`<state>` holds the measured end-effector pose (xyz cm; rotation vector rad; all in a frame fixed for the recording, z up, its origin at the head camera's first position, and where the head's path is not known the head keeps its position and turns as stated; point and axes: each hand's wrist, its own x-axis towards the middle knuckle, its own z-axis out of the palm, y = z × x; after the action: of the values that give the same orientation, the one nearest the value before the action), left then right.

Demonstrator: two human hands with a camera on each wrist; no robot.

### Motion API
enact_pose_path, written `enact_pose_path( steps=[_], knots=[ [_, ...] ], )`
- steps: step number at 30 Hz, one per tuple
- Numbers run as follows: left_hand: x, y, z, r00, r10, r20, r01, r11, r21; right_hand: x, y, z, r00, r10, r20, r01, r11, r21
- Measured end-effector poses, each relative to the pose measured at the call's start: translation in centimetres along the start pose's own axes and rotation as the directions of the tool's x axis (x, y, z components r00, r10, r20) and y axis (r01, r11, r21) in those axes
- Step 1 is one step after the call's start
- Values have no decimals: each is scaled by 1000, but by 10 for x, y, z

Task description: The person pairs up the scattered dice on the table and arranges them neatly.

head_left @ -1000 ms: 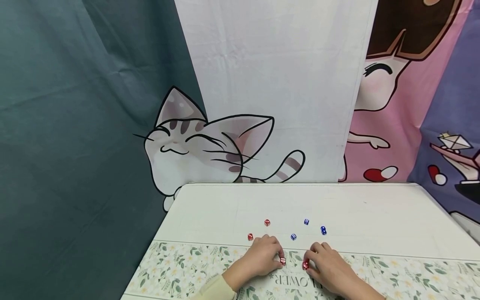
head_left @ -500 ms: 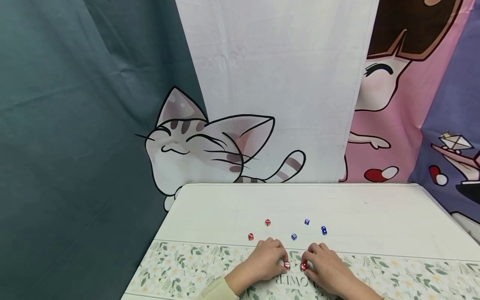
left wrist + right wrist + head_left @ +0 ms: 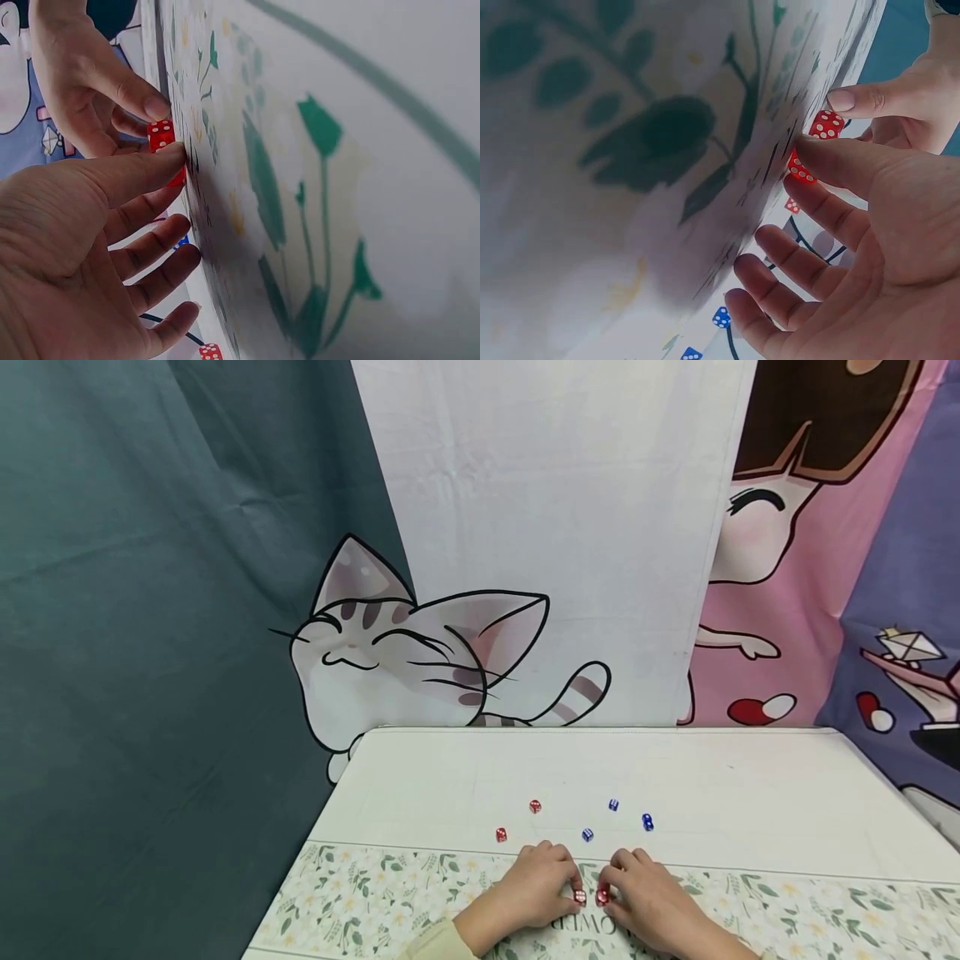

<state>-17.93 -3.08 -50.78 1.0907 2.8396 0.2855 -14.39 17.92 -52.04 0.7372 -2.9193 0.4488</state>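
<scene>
My left hand (image 3: pixel 538 883) pinches a red die (image 3: pixel 580 897) with white dots between thumb and index finger, low on the flowered strip of the table. Facing it, my right hand (image 3: pixel 647 893) pinches a second red die (image 3: pixel 602 897) the same way. Only a narrow gap parts the two dice in the head view. In the right wrist view the thumb covers part of the right hand's red die (image 3: pixel 802 169), while its other fingers are spread and bent. The left hand's die (image 3: pixel 177 178) is mostly hidden behind the thumb in the left wrist view.
Beyond the left hand lie two red dice, one nearer (image 3: pixel 501 835) and one farther (image 3: pixel 535 807). Blue dice lie beyond the right hand: one in the middle (image 3: pixel 587 835), one farther back (image 3: pixel 613 805), and a blue pair (image 3: pixel 647 822). Printed curtains (image 3: pixel 555 527) hang behind the table (image 3: pixel 750 793).
Both hands have drawn toward each other: the left has slid right and slightly nearer with its red die, the right a little left with its own. The other dice stay put.
</scene>
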Motion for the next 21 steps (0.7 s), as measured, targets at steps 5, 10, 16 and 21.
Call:
enact_pose_path(
  steps=[5,10,16,21],
  knots=[
    [0,1,3,1000,15,-9,-14,1000,24,0,-4,0,999,-22,-33,21,1000,-11],
    [1,2,4,1000,18,-8,-18,999,28,0,-8,1,998,-27,-49,26,999,-32],
    [0,4,5,1000,27,-3,-27,999,35,1,-9,2,997,-47,-64,44,998,-55],
    [-1,5,4,1000,30,2,-30,999,31,1,-10,1,998,-51,-40,49,998,-47]
  ],
)
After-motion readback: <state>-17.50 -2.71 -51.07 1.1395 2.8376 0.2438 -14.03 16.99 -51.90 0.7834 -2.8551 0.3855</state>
